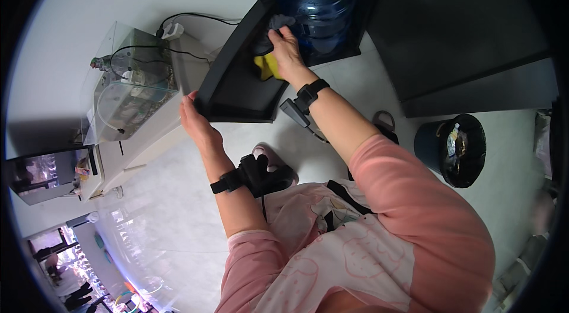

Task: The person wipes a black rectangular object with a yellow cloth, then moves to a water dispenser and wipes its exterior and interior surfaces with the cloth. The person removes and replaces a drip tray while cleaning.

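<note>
My right hand (286, 53) pinches a cloth (281, 22) that is dark grey above and yellow below. The cloth lies against the inner face of an open black door (240, 95), below its upper end. At the door's outer edge is my left hand (198, 128), its fingers against the rim and partly hidden behind it. Past the door, a blue water bottle (322, 17) stands inside the black dispenser cabinet, just beyond my right fingertips.
To the left, a glass fish tank (138, 84) sits on a white stand, with a black cable (195, 14) along the wall. A lined trash bin (462, 150) is on the floor at right. A large dark panel (458, 37) fills the upper right. My slippers (266, 155) are below.
</note>
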Tool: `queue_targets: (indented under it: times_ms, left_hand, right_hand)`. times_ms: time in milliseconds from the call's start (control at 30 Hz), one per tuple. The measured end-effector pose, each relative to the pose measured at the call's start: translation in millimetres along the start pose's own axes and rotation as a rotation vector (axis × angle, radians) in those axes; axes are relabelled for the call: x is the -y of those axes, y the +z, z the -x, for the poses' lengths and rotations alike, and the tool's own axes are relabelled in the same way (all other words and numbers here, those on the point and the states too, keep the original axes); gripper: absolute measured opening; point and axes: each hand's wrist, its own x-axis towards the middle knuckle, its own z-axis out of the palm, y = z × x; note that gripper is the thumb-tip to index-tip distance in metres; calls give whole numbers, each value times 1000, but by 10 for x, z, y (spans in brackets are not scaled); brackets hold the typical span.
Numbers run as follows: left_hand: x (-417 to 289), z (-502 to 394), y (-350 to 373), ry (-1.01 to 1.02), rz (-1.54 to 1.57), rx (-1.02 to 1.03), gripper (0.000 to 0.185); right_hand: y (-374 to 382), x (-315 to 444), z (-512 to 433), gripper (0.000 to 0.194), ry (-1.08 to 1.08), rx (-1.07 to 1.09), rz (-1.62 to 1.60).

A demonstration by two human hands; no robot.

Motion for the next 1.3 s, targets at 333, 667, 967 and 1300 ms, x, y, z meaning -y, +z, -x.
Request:
queue_targets:
  times_ms: [333, 667, 967, 1300]
  left_hand:
    - [111, 36, -20, 0, 11, 7, 40]
    - [167, 13, -118, 75, -54, -93, 40]
    - [51, 57, 36, 30, 1, -78, 40]
    - [174, -91, -183, 38, 54, -8, 37]
  right_hand:
    - [-737, -349, -212, 34, 416, -241, -215]
    - [-169, 593, 244, 37, -149, 331, -160]
    - [-359, 166, -340, 22, -488, -99, 577]
    - [-477, 205, -211, 26, -316, -29, 546]
